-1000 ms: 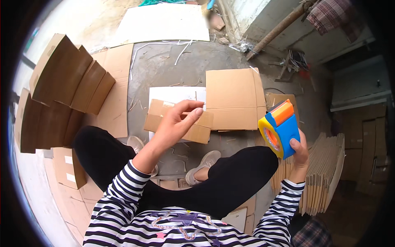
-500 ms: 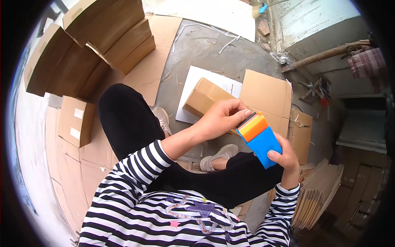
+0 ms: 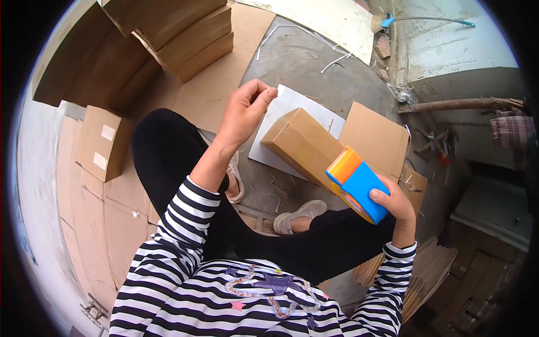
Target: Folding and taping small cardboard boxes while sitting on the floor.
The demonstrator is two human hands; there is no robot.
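Observation:
My right hand [image 3: 394, 209] is closed around a blue and orange tape dispenser [image 3: 358, 184], held just above the near end of a closed brown cardboard box [image 3: 299, 142]. The box lies on a white sheet [image 3: 287, 101] on the concrete floor, in front of my legs. My left hand [image 3: 246, 110] is raised to the left of the box with thumb and fingertips pinched together. I see nothing solid in that pinch, and no strand of tape shows between it and the dispenser.
Stacked cardboard boxes [image 3: 185, 28] stand at the upper left, and a small box with white labels [image 3: 101, 143] sits on flat cardboard at my left. A flattened carton [image 3: 375, 136] lies behind the box. Bundled flat cardboard [image 3: 429, 275] is at the lower right, and a wooden pole [image 3: 460, 104] at the right.
My left hand went from the box to the dispenser, then pulled away up and to the left, pinched. The right hand brought the dispenser in over the box. The view tilted.

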